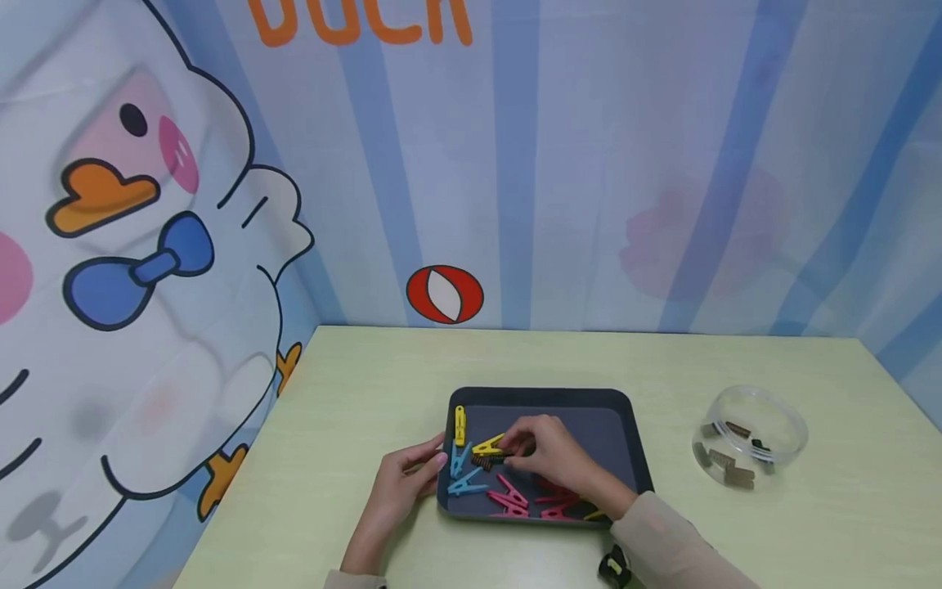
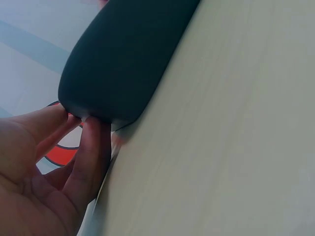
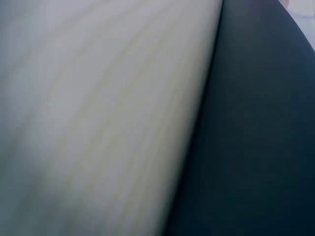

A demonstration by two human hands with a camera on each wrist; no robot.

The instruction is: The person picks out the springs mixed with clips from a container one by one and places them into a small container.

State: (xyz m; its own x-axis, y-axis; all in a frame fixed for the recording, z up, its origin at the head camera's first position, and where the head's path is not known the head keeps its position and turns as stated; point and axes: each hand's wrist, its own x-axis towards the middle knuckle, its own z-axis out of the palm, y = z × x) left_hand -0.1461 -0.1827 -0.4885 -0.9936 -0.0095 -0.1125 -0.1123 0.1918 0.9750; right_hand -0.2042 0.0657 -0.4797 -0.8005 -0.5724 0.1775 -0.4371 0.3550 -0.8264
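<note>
In the head view my left hand (image 1: pixel 401 483) touches the left wall of a dark tray (image 1: pixel 640 458) from outside. The left wrist view shows its thumb and fingertips against the tray's outer side (image 2: pixel 113 64). Over the tray, my right hand (image 1: pixel 552 450) has its fingers curled and pinches a small dark claw clip (image 1: pixel 499 459), partly hidden by the fingertips. A brown claw clip (image 1: pixel 481 463) lies beside it. Just above is a yellow clothespin (image 1: pixel 487 446). Blue clothespins (image 1: pixel 466 484) lie at the left, and pink clothespins (image 1: pixel 509 495) near the front.
A round clear plastic container (image 1: pixel 751 442) with several brown and dark clips stands right of the tray on the pale table (image 1: pixel 368 384). A black object (image 1: pixel 614 566) lies by the front, near the right sleeve. A printed curtain (image 1: pixel 574 164) hangs behind.
</note>
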